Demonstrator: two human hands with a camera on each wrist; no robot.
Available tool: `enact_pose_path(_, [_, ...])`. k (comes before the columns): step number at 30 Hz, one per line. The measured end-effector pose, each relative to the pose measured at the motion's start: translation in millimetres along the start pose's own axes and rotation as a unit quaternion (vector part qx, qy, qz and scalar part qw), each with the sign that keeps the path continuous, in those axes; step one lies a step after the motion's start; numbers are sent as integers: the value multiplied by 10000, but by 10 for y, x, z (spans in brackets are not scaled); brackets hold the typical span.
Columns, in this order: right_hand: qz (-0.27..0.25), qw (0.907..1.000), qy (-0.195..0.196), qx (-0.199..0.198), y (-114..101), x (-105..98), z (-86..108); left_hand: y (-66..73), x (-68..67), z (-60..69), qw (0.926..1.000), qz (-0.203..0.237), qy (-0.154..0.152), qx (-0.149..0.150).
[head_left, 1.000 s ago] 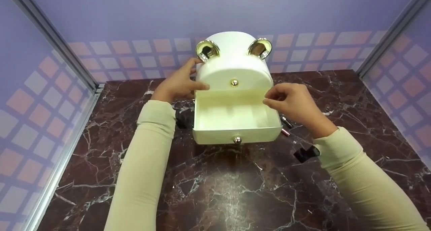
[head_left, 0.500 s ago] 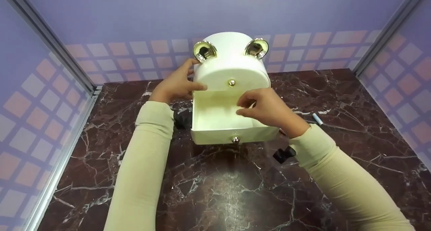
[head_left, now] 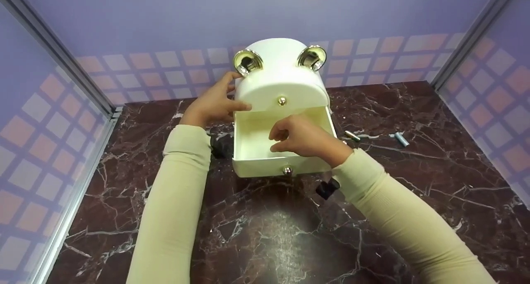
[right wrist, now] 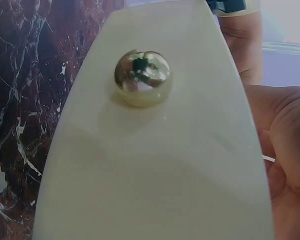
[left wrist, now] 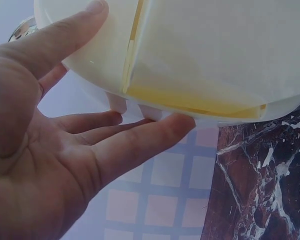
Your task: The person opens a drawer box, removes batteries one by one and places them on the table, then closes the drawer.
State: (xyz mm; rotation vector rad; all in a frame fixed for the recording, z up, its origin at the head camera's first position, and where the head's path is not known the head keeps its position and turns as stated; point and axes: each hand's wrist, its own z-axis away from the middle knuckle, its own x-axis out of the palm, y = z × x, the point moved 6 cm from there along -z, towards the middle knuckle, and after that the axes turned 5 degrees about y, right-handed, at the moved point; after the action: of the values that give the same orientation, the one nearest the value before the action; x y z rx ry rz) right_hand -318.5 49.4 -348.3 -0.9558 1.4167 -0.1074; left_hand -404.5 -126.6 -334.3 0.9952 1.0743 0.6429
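A white storage box (head_left: 281,64) with two gold ear-shaped discs stands against the back wall. Its lower drawer (head_left: 248,168) is pulled out, with a round metal knob (right wrist: 142,75) on its front. My left hand (head_left: 213,104) rests along the box's left side, thumb on the front and other fingers extended, as the left wrist view shows. Over the drawer hangs my right hand (head_left: 302,137), its fingers curled. The right wrist view has a thin white sliver (right wrist: 268,158) at the fingers; whether they hold it cannot be told, since the drawer front blocks much of that hand.
Right of the box, a copper-coloured tube (head_left: 352,135) and a light blue tube (head_left: 401,139) lie on the dark marbled table (head_left: 265,242). Part of another small item (head_left: 345,142) shows beside the drawer. A tiled-pattern wall (head_left: 153,64) stands close behind.
My right hand has moved left from the drawer's right edge to over its middle, uncovering the tubes on the right. My left hand stays on the box.
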Motion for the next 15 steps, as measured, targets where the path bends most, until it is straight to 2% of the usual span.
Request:
enact_pose_path(5, [272,9992,-266,107,-2,86,-74,-6,8,-2,9999,113,-48,-38])
enact_pose_path(10, [582,9967,-544,122,-18,176,-141,-2,-2,4,9999,82,-38,44])
enact_pose_path(15, [665,9938,-876,129,-3,258,-205,15,2,-8,9999,93,-73,104])
